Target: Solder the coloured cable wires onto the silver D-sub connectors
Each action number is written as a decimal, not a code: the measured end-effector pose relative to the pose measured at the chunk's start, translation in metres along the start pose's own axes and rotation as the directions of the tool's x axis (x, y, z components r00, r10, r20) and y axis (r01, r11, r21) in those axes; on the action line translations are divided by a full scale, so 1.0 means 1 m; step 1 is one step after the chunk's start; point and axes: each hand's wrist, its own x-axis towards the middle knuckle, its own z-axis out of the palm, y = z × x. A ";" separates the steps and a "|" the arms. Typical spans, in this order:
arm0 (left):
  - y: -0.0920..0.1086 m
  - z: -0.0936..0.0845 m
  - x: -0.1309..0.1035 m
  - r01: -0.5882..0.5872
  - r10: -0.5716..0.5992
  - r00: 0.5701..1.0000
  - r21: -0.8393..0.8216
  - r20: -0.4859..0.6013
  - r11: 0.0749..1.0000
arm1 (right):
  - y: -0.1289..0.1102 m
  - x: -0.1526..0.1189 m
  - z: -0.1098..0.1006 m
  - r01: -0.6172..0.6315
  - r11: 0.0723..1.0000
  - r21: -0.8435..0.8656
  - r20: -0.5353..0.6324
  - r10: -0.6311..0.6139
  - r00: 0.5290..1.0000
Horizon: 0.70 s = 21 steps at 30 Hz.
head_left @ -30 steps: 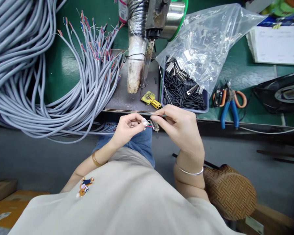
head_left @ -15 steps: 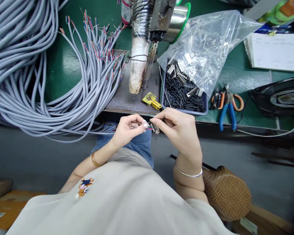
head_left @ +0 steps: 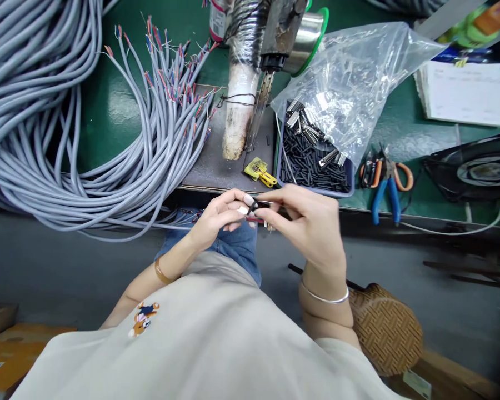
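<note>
My left hand (head_left: 223, 215) is closed in a pinch on small black sleeves (head_left: 253, 207), which cross each other at its fingertips. Opposite it, my right hand (head_left: 306, 218) is closed with thumb and forefinger together, a thin solder wire (head_left: 286, 158) running down into it. A short length of that wire shows at the right fingertips, close to the sleeves. Beneath the fingers are a red wire (head_left: 255, 220) and part of a metal connector (head_left: 269, 226), mostly hidden by my right hand.
Grey cables (head_left: 150, 150) with stripped ends cover the left. A soldering iron (head_left: 260, 111) points down beside a wrapped post (head_left: 237, 111). Right of the yellow clip (head_left: 260, 171) are a bin (head_left: 353, 178) of black sleeves and connectors, a plastic bag (head_left: 350, 78) and blue-handled pliers (head_left: 386, 194).
Black sleeves now show between my left fingertips. My right hand has shifted slightly right, and the solder wire hangs more slackly. The coloured wires and connector are more covered.
</note>
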 end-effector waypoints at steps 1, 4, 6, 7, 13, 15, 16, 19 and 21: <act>0.001 0.000 0.001 -0.015 0.015 1.000 0.000 -0.010 1.000 | -0.001 -0.004 0.000 -0.027 0.999 -0.035 -0.076 0.025 0.997; 0.003 -0.003 0.005 -0.062 0.062 0.998 -0.013 -0.019 0.998 | -0.003 -0.012 0.003 -0.072 0.996 -0.060 -0.127 0.064 0.990; 0.002 -0.005 0.007 -0.090 0.090 0.996 -0.025 -0.021 0.996 | -0.001 -0.014 0.007 -0.132 0.991 -0.007 -0.128 0.130 0.983; 0.002 -0.006 0.007 -0.108 0.108 0.994 -0.025 -0.023 0.994 | 0.002 -0.014 0.010 -0.175 0.983 0.052 -0.130 0.180 0.975; 0.000 -0.006 0.004 -0.379 0.374 0.925 0.144 0.064 0.914 | 0.019 -0.011 0.026 -0.260 0.819 0.511 -0.027 0.318 0.948; -0.001 -0.007 0.004 -0.455 0.451 0.890 0.225 0.074 0.862 | 0.020 -0.011 0.030 -0.250 0.806 0.536 -0.062 0.333 0.941; -0.002 -0.007 0.005 -0.468 0.469 0.881 0.247 0.059 0.848 | 0.020 -0.011 0.031 -0.243 0.824 0.511 -0.103 0.340 0.935; -0.005 -0.008 0.009 -0.422 0.433 0.901 0.220 -0.001 0.880 | 0.015 -0.011 0.032 -0.220 0.917 0.332 -0.234 0.306 0.923; -0.006 -0.008 0.010 -0.368 0.375 0.927 0.155 -0.019 0.917 | 0.013 -0.011 0.032 -0.201 0.949 0.244 -0.255 0.263 0.930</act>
